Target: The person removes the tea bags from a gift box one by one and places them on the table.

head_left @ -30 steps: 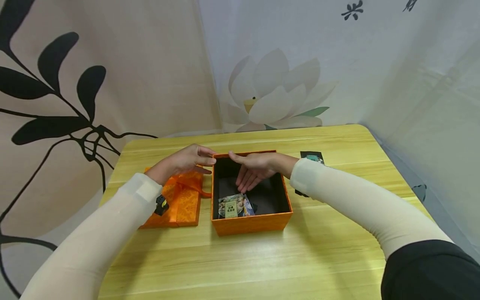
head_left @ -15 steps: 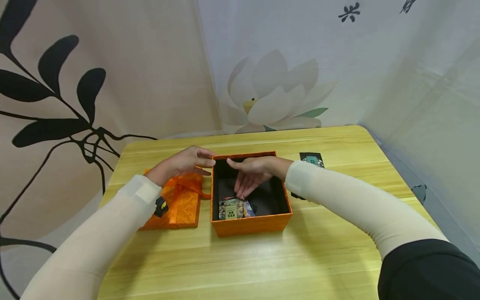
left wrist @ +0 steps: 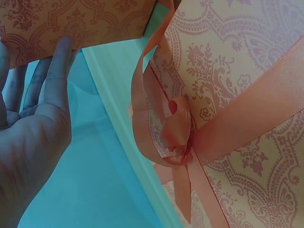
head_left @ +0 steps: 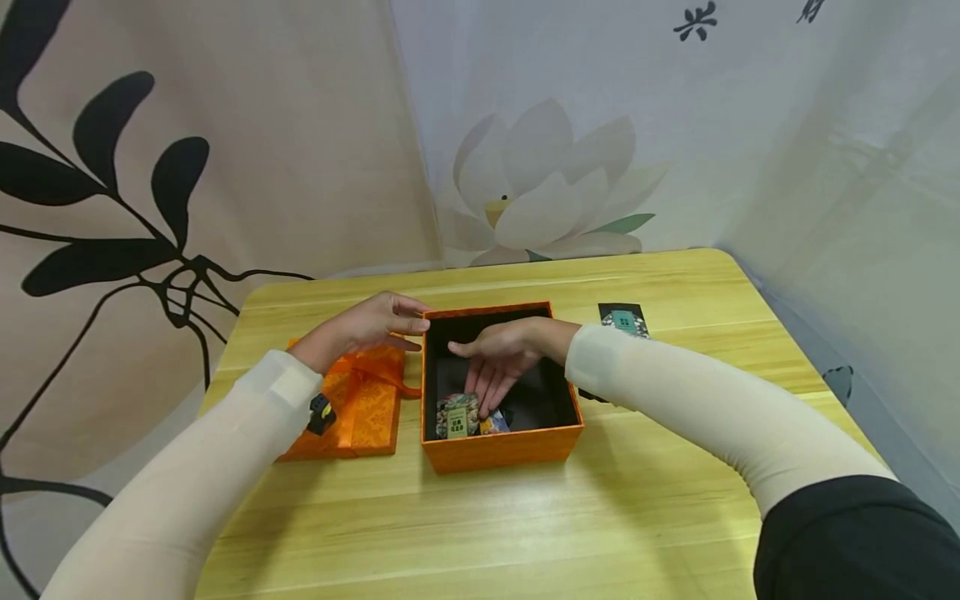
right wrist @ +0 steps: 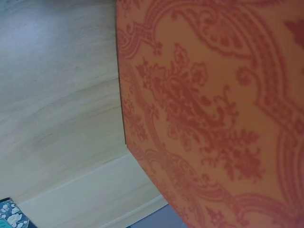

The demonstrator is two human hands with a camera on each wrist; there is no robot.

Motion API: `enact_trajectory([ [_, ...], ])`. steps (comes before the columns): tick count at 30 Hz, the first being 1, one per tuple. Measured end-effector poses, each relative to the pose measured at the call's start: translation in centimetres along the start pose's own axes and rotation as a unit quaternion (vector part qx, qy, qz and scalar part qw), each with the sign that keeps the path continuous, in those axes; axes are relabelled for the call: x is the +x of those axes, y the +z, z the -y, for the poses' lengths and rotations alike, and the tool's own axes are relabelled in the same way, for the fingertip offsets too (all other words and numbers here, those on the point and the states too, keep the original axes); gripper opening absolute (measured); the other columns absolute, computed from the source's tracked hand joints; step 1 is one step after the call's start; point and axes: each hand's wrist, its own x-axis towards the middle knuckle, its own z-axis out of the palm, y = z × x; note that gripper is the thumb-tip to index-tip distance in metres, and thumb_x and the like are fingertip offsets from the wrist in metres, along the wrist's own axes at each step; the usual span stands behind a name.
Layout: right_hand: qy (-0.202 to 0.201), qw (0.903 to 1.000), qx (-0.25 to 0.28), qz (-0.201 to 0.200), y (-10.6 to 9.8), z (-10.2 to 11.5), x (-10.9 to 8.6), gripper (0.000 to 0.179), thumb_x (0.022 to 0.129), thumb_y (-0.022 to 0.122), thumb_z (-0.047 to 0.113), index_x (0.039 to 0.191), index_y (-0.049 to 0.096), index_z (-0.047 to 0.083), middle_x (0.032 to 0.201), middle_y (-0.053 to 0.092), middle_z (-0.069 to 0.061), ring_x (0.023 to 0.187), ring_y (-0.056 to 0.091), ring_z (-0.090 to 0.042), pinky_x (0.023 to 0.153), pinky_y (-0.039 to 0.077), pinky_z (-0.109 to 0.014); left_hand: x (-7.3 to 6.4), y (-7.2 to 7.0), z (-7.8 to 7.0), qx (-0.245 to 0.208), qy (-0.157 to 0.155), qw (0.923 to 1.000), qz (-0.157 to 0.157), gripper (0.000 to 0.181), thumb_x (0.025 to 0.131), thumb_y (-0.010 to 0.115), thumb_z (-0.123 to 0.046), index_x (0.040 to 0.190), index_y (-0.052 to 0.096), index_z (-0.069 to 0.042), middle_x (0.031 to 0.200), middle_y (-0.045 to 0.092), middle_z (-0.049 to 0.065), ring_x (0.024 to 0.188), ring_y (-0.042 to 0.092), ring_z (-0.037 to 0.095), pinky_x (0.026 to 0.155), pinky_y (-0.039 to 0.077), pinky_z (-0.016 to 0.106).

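An orange patterned box [head_left: 502, 452] with a dark inside stands open-topped at mid table. My left hand [head_left: 375, 323] is at its left rim; in the left wrist view, fairly straight fingers [left wrist: 58, 78] lie against the outer wall. Down inside the box is my right hand [head_left: 504, 354], fingers extended, fingertips at the small printed packets by the near wall. One packet [head_left: 456, 417] bears a pale green label; a bluish one [head_left: 495, 422] beside it is partly covered by the fingertips. In the right wrist view the box wall [right wrist: 204, 104] hides the right hand.
Left of the box lies an orange lid [head_left: 378, 421] tied with ribbon [left wrist: 247, 114], partly under the left forearm. A dark packet with a teal label [head_left: 624, 319] lies to the right, with another dark item [head_left: 592, 396] mostly hidden by the right sleeve.
My right hand has moved lower and nearer inside the box, its fingertips now over the bluish packet. The green-labelled packet has shifted slightly left and turned. My left hand stays at the rim.
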Motion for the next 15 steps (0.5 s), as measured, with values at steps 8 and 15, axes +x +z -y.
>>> enact_trajectory([
  [8,0.003,0.9997,0.002,0.023,0.19,0.06,0.24,0.048,0.111,0.047,0.032,0.122,0.063,-0.012,0.103,0.074,-0.028,0.096,0.076,-0.037,0.094,0.059,-0.047,-0.09,0.08,-0.07,0.003,0.008,1.0000,0.001,0.050,0.107,0.057,-0.008,0.151,0.043,0.010,0.158,0.038,0.028,0.142,0.043,0.046,0.107,0.049,0.058],
  [15,-0.003,0.9992,-0.018,0.035,0.19,0.03,0.12,0.027,0.110,0.048,0.013,0.114,0.064,-0.009,0.101,0.075,-0.025,0.094,0.077,-0.032,0.090,0.061,-0.042,0.01,0.15,0.01,0.000,0.007,1.0000,-0.001,0.050,0.106,0.057,-0.008,0.151,0.043,0.009,0.158,0.038,0.027,0.143,0.042,0.046,0.108,0.046,0.060],
])
